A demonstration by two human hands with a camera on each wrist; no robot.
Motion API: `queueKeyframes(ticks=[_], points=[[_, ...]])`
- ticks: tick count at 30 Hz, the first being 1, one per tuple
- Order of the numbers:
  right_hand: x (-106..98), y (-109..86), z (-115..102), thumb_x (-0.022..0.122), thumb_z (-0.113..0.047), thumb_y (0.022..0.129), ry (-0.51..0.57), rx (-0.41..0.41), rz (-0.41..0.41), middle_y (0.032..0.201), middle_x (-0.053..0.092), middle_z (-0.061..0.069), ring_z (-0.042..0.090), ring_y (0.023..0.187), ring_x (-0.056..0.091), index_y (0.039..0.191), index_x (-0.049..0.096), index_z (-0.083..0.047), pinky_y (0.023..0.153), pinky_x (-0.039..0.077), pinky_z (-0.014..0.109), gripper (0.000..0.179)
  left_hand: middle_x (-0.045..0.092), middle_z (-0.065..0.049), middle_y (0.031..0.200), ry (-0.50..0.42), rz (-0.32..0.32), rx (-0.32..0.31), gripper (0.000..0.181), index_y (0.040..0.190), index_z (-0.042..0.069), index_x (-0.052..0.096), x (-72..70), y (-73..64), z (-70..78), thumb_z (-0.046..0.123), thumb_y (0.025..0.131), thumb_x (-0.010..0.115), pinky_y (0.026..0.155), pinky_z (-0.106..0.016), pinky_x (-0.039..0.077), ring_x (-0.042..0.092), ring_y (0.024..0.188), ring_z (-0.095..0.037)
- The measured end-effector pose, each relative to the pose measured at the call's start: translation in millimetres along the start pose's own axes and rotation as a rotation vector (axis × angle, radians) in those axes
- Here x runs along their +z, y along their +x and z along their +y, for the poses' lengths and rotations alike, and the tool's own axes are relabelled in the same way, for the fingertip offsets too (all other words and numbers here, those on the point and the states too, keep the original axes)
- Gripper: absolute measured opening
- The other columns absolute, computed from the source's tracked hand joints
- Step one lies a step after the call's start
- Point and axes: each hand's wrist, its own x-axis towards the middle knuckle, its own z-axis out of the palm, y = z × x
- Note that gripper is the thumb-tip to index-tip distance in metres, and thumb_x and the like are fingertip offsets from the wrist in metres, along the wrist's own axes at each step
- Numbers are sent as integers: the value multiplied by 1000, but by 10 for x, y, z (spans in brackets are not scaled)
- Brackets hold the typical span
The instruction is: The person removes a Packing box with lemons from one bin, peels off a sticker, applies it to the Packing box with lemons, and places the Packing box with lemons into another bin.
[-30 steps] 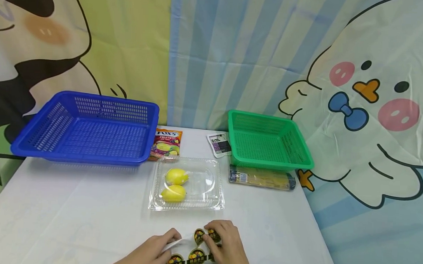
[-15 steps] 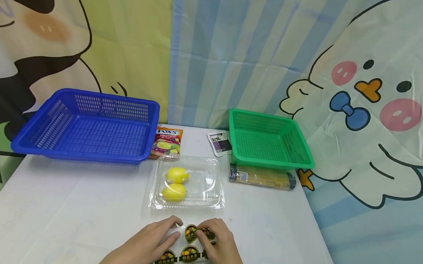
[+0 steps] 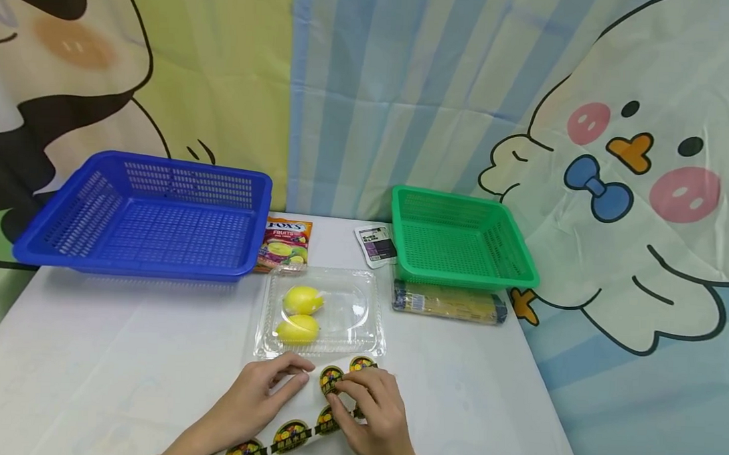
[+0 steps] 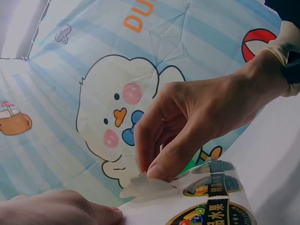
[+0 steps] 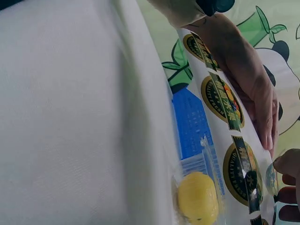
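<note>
A white sheet of round black-and-gold fruit stickers (image 3: 291,436) lies before me in the head view, its near edge running up to the right. My right hand (image 3: 377,415) pinches one sticker (image 3: 332,380) between thumb and fingers. In the left wrist view that sticker (image 4: 149,186) stands partly up off the sheet, its pale back showing. My left hand (image 3: 256,396) rests on the left part of the sheet, fingers loosely bent, nothing between them and the thumb. Just beyond lies a clear plastic box (image 3: 360,348), closed over two lemons (image 3: 298,329).
At the back left stands a blue basket (image 3: 158,267), beside a candy bag (image 3: 285,241). A green basket (image 3: 465,278) is at the back right, with a small white-and-purple packet (image 3: 374,246) left of it and a long yellowish package (image 3: 449,303) in front.
My left hand has let go of the sheet's edge and now rests on the sheet. Both hands and the sheet have shifted forward towards the box, and the sheet has turned slightly.
</note>
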Motion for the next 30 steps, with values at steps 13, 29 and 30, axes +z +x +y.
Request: queueKeyframes(ticks=[13, 29, 30], points=[[45, 26, 18, 81, -29, 93, -24, 4, -35, 104, 74, 7, 21, 93, 69, 101, 77, -5, 85, 55, 31, 25, 78, 13, 101, -27, 27, 45, 11, 112, 21, 72, 4, 40, -22, 18, 105, 64, 77, -28, 61, 71, 92, 0], [104, -19, 26, 79, -17, 92, 43, 44, -22, 103, 77, 6, 19, 91, 70, 90, 76, -12, 82, 55, 29, 6, 78, 10, 101, -57, -17, 53, 10, 109, 18, 73, 16, 42, -5, 17, 105, 64, 77, -27, 61, 71, 92, 0], [103, -23, 25, 78, -15, 92, 59, 53, -22, 103, 77, 6, 19, 92, 70, 89, 76, -12, 83, 55, 29, 5, 78, 10, 102, -58, -19, 52, 10, 109, 18, 73, 15, 43, -5, 17, 105, 64, 77, -27, 61, 71, 92, 0]])
